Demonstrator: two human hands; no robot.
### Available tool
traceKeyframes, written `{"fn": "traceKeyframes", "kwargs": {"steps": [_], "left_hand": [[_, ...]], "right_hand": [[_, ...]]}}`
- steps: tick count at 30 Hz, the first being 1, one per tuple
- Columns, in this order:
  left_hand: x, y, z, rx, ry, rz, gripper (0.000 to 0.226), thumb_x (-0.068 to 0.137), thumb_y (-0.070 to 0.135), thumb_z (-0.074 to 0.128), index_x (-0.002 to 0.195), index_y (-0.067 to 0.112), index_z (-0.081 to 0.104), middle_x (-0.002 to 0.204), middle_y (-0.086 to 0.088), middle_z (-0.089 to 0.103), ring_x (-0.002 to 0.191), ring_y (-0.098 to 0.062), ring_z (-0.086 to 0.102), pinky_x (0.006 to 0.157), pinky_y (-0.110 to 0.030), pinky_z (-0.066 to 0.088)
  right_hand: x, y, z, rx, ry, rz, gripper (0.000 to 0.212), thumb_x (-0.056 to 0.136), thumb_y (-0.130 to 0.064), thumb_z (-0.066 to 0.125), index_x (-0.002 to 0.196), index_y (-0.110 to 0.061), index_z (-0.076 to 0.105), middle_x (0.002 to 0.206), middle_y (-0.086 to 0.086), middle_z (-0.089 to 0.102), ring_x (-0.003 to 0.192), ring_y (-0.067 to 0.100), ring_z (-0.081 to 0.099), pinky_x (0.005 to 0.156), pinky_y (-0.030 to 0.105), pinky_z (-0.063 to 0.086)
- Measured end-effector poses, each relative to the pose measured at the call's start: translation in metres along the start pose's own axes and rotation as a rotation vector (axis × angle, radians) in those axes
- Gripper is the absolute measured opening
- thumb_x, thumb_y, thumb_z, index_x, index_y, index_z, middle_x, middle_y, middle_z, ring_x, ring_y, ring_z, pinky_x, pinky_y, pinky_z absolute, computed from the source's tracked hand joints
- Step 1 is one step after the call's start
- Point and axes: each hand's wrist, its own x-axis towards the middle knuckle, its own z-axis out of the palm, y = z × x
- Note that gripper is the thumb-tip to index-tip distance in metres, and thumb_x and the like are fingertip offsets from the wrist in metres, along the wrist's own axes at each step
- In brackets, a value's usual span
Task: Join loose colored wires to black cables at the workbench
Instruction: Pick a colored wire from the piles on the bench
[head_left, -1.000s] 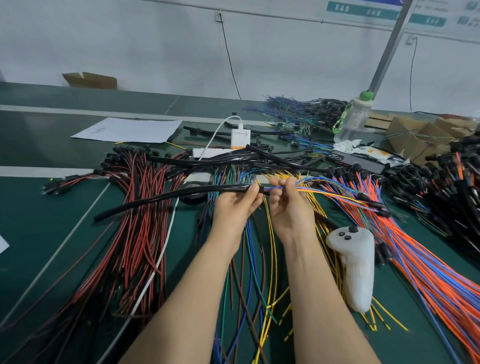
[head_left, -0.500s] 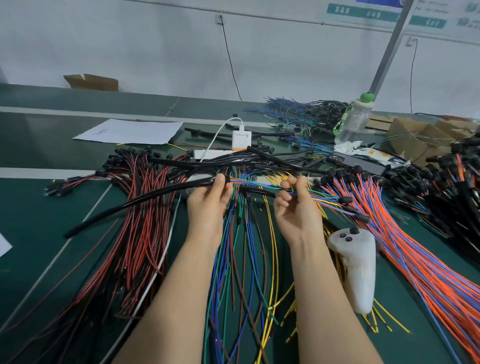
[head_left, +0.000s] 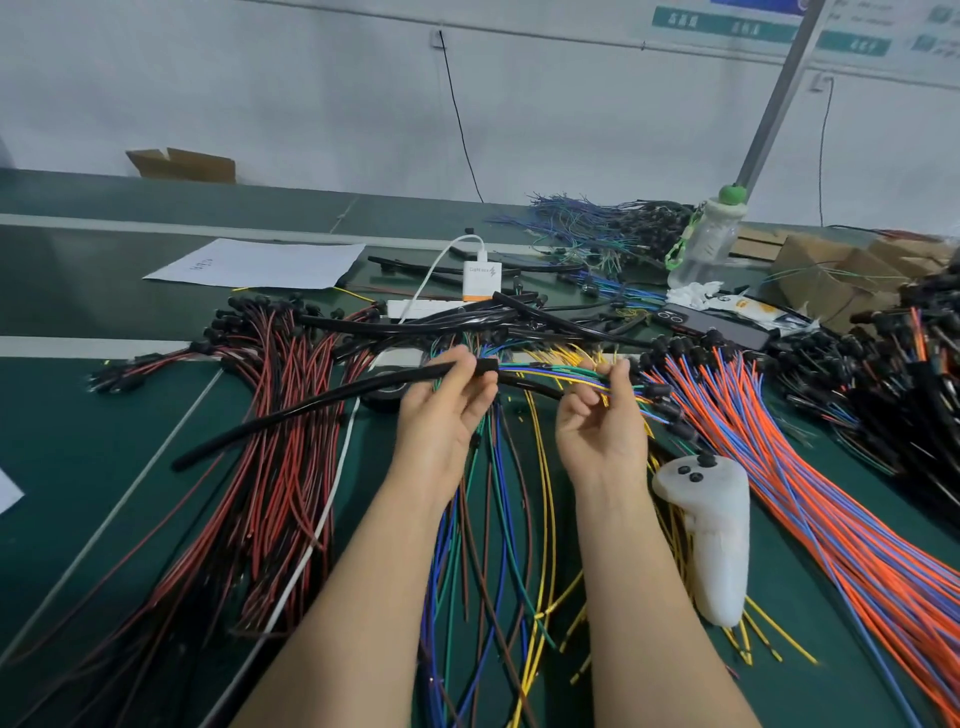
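Alignment matters: left grip pinching the long black cable, right grip pinching thin coloured wires, I should feed straight.

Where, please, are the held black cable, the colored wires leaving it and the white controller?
black cable (head_left: 322, 404), head view, mid-length.
colored wires (head_left: 550, 373), head view, just past the cable's mouth.
white controller (head_left: 719, 545), head view, its handle.

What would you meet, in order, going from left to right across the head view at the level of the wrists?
red-and-black wire bundle → left hand → right hand → white controller → orange-and-blue wire bundle
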Motion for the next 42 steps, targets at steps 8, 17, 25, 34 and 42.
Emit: {"fn": "traceKeyframes", "kwargs": {"steps": [8, 17, 25, 34, 42], "left_hand": [[-0.001, -0.004, 0.002, 0.077, -0.081, 0.042, 0.020, 0.098, 0.014, 0.047, 0.094, 0.000, 0.060, 0.085, -0.004, 0.073, 0.066, -0.003, 0.063, 0.064, -0.013, 0.052], [0.003, 0.003, -0.004, 0.020, -0.035, 0.078, 0.016, 0.096, 0.013, 0.050, 0.090, 0.002, 0.060, 0.086, -0.006, 0.072, 0.065, -0.004, 0.064, 0.064, -0.015, 0.053], [0.001, -0.007, 0.001, 0.109, -0.065, 0.072, 0.019, 0.097, 0.013, 0.048, 0.091, 0.003, 0.062, 0.093, -0.004, 0.070, 0.069, -0.002, 0.063, 0.066, -0.013, 0.052], [-0.006, -0.014, 0.012, 0.284, -0.156, 0.135, 0.027, 0.099, 0.010, 0.043, 0.084, 0.006, 0.065, 0.063, 0.004, 0.068, 0.058, -0.001, 0.061, 0.061, -0.013, 0.050], [-0.003, -0.010, 0.007, 0.183, -0.153, 0.098, 0.019, 0.098, 0.010, 0.046, 0.092, 0.003, 0.063, 0.083, 0.002, 0.073, 0.066, -0.002, 0.063, 0.067, -0.014, 0.053]], "right_hand": [[-0.003, 0.020, 0.007, -0.171, -0.007, -0.017, 0.034, 0.101, -0.027, 0.044, 0.078, -0.004, 0.055, 0.059, 0.000, 0.061, 0.039, 0.003, 0.044, 0.038, 0.011, 0.037], [-0.004, 0.009, 0.001, 0.075, -0.119, 0.064, 0.024, 0.100, -0.030, 0.043, 0.087, -0.012, 0.054, 0.080, 0.004, 0.055, 0.043, 0.003, 0.047, 0.043, 0.008, 0.043], [-0.004, 0.021, 0.004, -0.074, -0.022, -0.032, 0.029, 0.101, -0.027, 0.043, 0.083, -0.007, 0.055, 0.071, 0.010, 0.068, 0.043, 0.007, 0.053, 0.044, 0.013, 0.047], [-0.010, 0.031, 0.009, -0.187, -0.093, 0.078, 0.031, 0.102, -0.028, 0.041, 0.085, -0.006, 0.056, 0.094, 0.015, 0.071, 0.039, 0.004, 0.048, 0.040, 0.011, 0.042], [-0.009, 0.025, 0.006, -0.072, -0.054, 0.127, 0.042, 0.093, -0.042, 0.052, 0.112, -0.005, 0.055, 0.071, -0.001, 0.052, 0.038, 0.003, 0.035, 0.036, 0.010, 0.031]]}}
